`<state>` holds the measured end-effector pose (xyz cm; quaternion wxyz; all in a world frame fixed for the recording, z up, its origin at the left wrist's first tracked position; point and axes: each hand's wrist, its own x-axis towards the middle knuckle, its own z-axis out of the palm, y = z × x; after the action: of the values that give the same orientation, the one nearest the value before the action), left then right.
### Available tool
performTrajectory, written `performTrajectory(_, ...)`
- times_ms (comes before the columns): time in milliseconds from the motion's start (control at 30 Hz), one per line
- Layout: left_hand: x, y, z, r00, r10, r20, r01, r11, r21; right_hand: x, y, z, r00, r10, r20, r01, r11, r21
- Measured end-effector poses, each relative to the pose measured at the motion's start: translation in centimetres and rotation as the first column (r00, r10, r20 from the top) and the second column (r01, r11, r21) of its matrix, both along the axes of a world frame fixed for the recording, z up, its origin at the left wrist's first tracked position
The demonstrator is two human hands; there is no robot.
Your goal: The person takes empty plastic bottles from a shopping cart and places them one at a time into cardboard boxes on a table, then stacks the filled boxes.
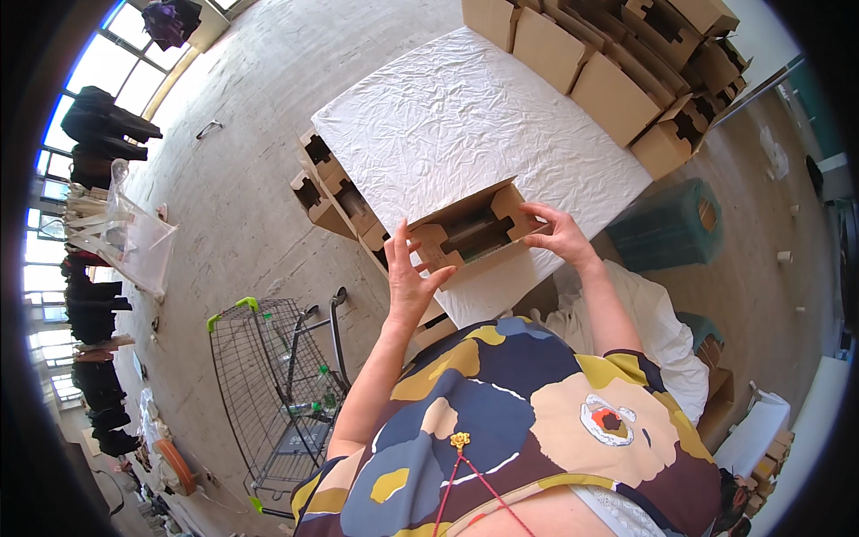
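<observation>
The person wears a sleeveless top printed with large blotches of navy, mustard yellow, beige, grey-blue and dark maroon, with thin white lines. A small gold flower-shaped ornament hangs at the chest on thin red cords. Both forearms are bare.

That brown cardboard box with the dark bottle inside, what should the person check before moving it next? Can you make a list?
1. Left hand touches the brown cardboard box at its near end: ok.
2. Right hand holds the box's right flap: ok.
3. Dark bottle lies inside the insert: ok.
4. Box rests on the white crumpled table cover: ok.
5. Bottle capped: cannot tell.
6. Flaps closed: not ok, open.
</observation>
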<state>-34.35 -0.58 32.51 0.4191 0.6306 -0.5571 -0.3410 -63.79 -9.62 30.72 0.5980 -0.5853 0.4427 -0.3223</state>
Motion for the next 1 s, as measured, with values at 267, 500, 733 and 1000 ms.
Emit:
performTrajectory(267,0.8,-1.7,-0.8,0.984,0.009,0.179,-0.021,0.998,0.067,1.5,-1.6,-3.3,0.937,-0.301,-0.177,0.264,0.942,-0.207)
performTrajectory(500,1.4,-0.2,-2.2,0.890,-0.015,0.455,0.038,0.998,-0.042,3.1,-1.6,-2.6,0.822,-0.375,-0.429,0.168,0.878,-0.448)
performTrajectory(733,1.6,-0.1,-4.7,0.975,0.052,0.215,-0.068,0.995,0.070,3.3,-2.0,-4.7,0.818,-0.296,-0.494,0.089,0.912,-0.400)
performTrajectory(1000,1.2,-1.0,-7.7,0.986,0.155,0.062,-0.157,0.987,0.020,2.0,-4.0,-5.3,0.965,0.042,-0.259,0.076,0.901,0.428)
